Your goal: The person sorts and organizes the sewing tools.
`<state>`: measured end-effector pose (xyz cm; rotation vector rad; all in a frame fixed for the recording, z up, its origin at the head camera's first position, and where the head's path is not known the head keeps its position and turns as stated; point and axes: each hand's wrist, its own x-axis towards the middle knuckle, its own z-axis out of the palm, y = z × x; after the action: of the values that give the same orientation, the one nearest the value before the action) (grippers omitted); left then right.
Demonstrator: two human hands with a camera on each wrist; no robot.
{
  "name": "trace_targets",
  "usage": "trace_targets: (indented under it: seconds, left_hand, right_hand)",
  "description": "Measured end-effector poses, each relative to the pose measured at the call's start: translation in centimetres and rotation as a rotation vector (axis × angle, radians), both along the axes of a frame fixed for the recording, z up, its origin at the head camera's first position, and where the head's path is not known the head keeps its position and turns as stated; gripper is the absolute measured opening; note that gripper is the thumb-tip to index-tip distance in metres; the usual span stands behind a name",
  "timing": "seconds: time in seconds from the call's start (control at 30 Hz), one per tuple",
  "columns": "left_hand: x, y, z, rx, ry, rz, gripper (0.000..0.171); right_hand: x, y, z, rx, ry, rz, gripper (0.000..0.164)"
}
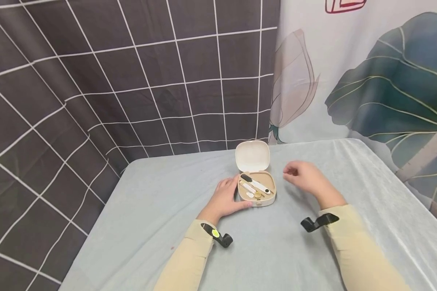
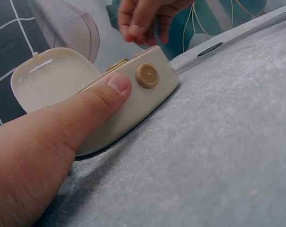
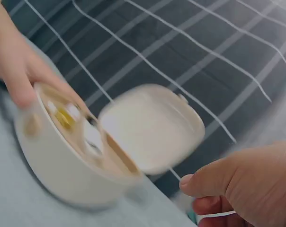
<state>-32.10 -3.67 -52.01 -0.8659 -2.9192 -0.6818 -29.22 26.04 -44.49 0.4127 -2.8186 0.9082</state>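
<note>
A small cream case (image 1: 267, 201) stands on the cloth-covered table with its hinged lid (image 1: 253, 156) raised. A tan button-shaped clasp (image 2: 147, 75) marks its front. My left hand (image 1: 223, 198) grips the case from the left, thumb along the front wall and fingers at the far side. Inside lie a long white tool with a black end (image 1: 255, 184), a round gold piece (image 1: 257, 195) and small white pieces (image 1: 250, 195). To the right of the case, my right hand (image 1: 304, 176) hovers apart from it, fingers loosely curled. I see nothing clearly held there.
Pale blue-grey cloth (image 1: 149, 226) covers the table. A dark checked curtain (image 1: 149, 81) hangs behind and to the left, and a leaf-patterned curtain (image 1: 349, 60) at the back right. Black wrist cameras (image 1: 320, 221) sit on both sleeves.
</note>
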Motion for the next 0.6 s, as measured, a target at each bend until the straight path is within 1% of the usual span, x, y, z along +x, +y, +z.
trace_targets:
  seconds: [0.07, 0.13, 0.2, 0.3, 0.5, 0.6]
  left_hand:
    - [-0.1, 0.0, 0.0, 0.004, -0.004, 0.003, 0.109]
    - [-0.2, 0.0, -0.1, 0.005, -0.005, 0.006, 0.110]
    - [-0.2, 0.0, 0.0, 0.005, -0.005, 0.007, 0.110]
    - [-0.2, 0.1, 0.1, -0.003, -0.010, 0.008, 0.110]
    - [-0.1, 0.1, 0.3, -0.003, -0.019, 0.006, 0.110]
    - [0.1, 0.0, 0.1, -0.003, -0.024, 0.004, 0.109]
  right_hand:
    - [0.0, 1.6, -0.2, 0.017, -0.009, -0.038, 0.015]
    - [0.1, 2.9, -0.1, 0.033, -0.044, -0.077, 0.022]
    - [0.1, 4.0, -0.1, 0.052, -0.079, -0.099, 0.028]
    - [0.2, 5.3, -0.2, 0.072, -0.133, -0.102, 0.038]
    - [0.7, 6.6, -0.6, 0.130, -0.237, -0.068, 0.061]
    - [1.0, 6.6, -1.0, 0.168, -0.290, -0.069, 0.065]
